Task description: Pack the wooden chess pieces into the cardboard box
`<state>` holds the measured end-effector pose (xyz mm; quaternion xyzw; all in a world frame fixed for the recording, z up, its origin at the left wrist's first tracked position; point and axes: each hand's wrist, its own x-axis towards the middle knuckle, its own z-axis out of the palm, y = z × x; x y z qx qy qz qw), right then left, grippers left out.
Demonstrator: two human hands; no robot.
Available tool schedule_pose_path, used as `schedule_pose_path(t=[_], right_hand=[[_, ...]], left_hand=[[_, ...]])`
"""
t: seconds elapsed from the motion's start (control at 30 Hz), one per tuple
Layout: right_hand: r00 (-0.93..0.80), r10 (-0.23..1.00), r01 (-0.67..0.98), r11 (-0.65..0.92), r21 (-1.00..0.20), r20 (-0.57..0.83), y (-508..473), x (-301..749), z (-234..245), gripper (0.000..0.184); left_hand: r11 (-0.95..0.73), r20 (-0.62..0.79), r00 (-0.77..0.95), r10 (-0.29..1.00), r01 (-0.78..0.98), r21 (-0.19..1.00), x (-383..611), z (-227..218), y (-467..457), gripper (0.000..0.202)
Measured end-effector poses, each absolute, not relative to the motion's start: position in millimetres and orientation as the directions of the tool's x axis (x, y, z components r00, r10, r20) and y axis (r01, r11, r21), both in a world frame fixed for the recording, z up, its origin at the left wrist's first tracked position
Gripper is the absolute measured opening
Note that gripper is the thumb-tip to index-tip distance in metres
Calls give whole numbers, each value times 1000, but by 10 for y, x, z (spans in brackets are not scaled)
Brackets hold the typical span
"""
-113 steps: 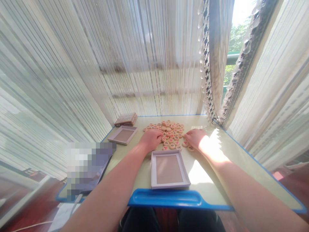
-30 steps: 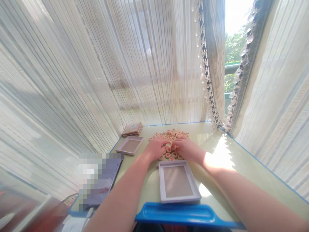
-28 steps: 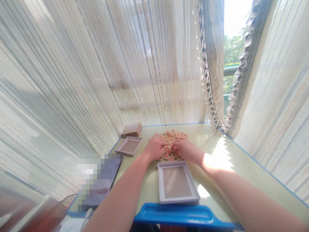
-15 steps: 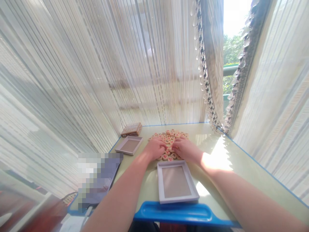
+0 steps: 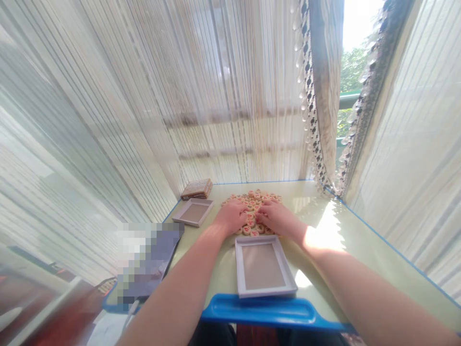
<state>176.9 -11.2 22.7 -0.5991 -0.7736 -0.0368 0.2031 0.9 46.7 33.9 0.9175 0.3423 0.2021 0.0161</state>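
Wooden Chinese chess pieces [image 5: 250, 217] with red and dark characters lie in a loose heap at the middle of the table. My left hand [image 5: 233, 215] rests palm down on the heap's left side, its fingers bent inward over the pieces. Opposite it, my right hand [image 5: 276, 216] lies on the right side with loosely bent, parted fingers touching pieces. A narrow strip of pieces shows between the two hands; others are hidden beneath them. Just in front of the heap sits a shallow white box tray [image 5: 239, 269] with a grey-brown bottom.
A second shallow tray [image 5: 180, 221] lies at the left, with a brown folded case [image 5: 197, 188] behind it. A dark, partly pixelated flat device [image 5: 158, 269] is at the left edge. The pale table [image 5: 360, 259] has a blue front rim [image 5: 259, 310]; striped curtains [image 5: 230, 120] hang beyond.
My hands have shifted slightly over the pieces, and some pieces between them sit a little differently. The view has tilted slightly. Both trays stay put.
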Motion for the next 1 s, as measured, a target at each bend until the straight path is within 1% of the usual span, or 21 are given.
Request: schedule_pose_path(t=[0.07,0.17,0.27,0.33,0.4,0.5,0.57,0.6,0.67,0.77,0.83,0.93,1.0], right_hand=[[-113,917,953,209,-220,382,-33,1800,205,28],[-27,909,963,134,-232,416,122,1869,167,33],[-32,925,974,113,-194,378,248,1944,115,42],[-73,943,975,137,-178,325,284,1978,87,44],[-90,948,970,152,-188,306,283,1988,81,41],[-80,946,966,152,-210,315,247,1960,116,35],[-76,947,965,149,-215,313,219,1923,150,29],[-72,947,966,145,-216,313,205,1902,166,27],[-60,945,967,135,-217,322,178,1863,190,25],[-71,937,968,147,-201,343,131,1820,207,25],[-86,930,970,161,-184,358,99,1805,212,25],[-110,922,972,178,-155,372,52,1801,225,26],[-141,916,971,202,-126,377,23,1803,241,27]], left_hand=[[-725,340,651,679,668,169,-19,361,478,34],[-712,255,667,700,678,183,-60,410,473,25],[-738,202,710,674,651,178,-75,441,455,14],[-746,186,723,666,644,168,-72,436,449,12],[-750,208,721,661,644,150,-65,415,458,16],[-713,335,648,684,692,116,-58,364,500,26],[-675,388,594,704,729,109,-60,325,542,33],[-665,385,585,714,738,111,-63,305,564,36],[-660,333,595,731,740,127,-72,269,605,41],[-672,273,622,734,723,159,-91,246,643,42],[-670,298,612,732,726,154,-100,257,646,41],[-645,358,578,733,758,98,-102,292,622,39],[-638,362,578,732,767,65,-98,312,600,36]])
